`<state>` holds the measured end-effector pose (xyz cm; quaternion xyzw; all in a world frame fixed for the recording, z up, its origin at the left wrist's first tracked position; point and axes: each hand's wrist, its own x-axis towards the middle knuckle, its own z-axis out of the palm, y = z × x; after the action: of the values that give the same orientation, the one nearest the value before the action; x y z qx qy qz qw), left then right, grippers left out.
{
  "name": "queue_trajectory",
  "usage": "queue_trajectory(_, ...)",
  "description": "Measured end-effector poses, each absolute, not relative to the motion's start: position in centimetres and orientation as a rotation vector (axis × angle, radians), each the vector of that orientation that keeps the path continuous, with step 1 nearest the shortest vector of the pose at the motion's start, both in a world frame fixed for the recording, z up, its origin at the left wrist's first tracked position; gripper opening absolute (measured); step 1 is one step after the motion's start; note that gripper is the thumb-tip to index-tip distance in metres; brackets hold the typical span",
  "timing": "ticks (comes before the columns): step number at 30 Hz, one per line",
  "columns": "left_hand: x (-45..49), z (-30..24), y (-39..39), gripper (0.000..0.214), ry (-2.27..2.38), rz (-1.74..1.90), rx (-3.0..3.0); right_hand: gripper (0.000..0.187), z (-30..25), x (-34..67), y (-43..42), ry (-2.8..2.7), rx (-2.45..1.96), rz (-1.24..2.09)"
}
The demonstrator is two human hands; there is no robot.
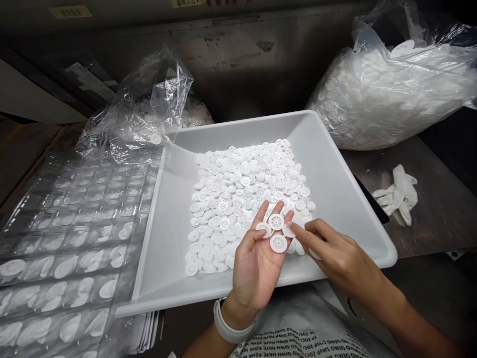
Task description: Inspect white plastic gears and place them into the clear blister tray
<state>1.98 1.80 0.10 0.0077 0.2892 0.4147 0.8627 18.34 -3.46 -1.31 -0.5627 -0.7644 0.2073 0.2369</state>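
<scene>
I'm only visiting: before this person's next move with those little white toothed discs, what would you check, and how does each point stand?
1. Palm discs rest flat on the open left hand: ok.
2. The right hand has its index fingertip at the palm discs: ok.
3. Right hand holds nothing else: cannot tell; its curled fingers hide the underside.
4. White tray lies under both hands, so a dropped part would land inside: ok.
5. Disc pile is heaped clear of the tray's walls: ok.
6. Blister sheet beside the tray has unfilled pockets in its far rows: ok.
</scene>
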Motion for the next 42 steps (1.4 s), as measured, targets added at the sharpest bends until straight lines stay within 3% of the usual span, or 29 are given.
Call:
queue_trajectory(10, 1.8, 0.3, 1.7, 0.058, 0.610, 0.846, 0.058, 0.023, -0.9, 19.1, -2.6, -1.577, -1.450, 0.962)
queue_trajectory(18, 1.8, 0.6, 1.4, 0.063, 0.578, 0.850, 0.128, 0.016, -0.6, 17.9, -3.4, -1.384, -1.512, 1.070)
queue_trajectory(25, 1.9, 0.8, 1.4, 0.059, 0.575, 0.854, 0.159, 0.017, -0.4, 16.6, -3.7, -1.410, -1.544, 0.954)
queue_trajectory(31, 1.8, 0.6, 1.4, 0.058, 0.584, 0.846, 0.190, 0.030, -0.8, 16.4, -3.5, -1.367, -1.552, 0.972)
queue_trajectory(42, 1.9, 0.6, 1.3, 0.057, 0.583, 0.849, 0.189, 0.026, -0.3, 16.2, -3.2, -1.299, -1.565, 1.036)
